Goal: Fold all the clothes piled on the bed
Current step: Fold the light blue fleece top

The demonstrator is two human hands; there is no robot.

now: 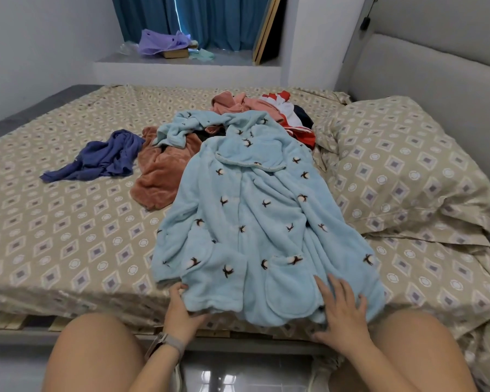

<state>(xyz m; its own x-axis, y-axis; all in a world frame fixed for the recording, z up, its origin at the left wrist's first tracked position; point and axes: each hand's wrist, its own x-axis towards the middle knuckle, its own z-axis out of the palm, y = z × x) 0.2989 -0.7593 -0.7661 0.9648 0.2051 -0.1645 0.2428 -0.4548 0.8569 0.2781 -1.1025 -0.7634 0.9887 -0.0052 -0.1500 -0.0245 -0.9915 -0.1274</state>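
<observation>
A light blue fleece robe (252,216) with small flower prints lies spread lengthwise down the middle of the bed (54,222), its hem at the near edge. My left hand (181,306) grips the hem's left corner, fingers curled under the fabric. My right hand (343,309) presses flat on the hem's right part, fingers spread. Behind the robe lie a rust-brown fleece garment (161,176), a crumpled dark blue garment (102,158), a pink garment (238,104) and a red, white and navy garment (292,114).
A pillow (408,171) in the same patterned cover lies at the right by the grey headboard (436,69). A window ledge (181,65) behind the bed carries a purple bag (161,42) and a box. My bare knees frame the near bed edge.
</observation>
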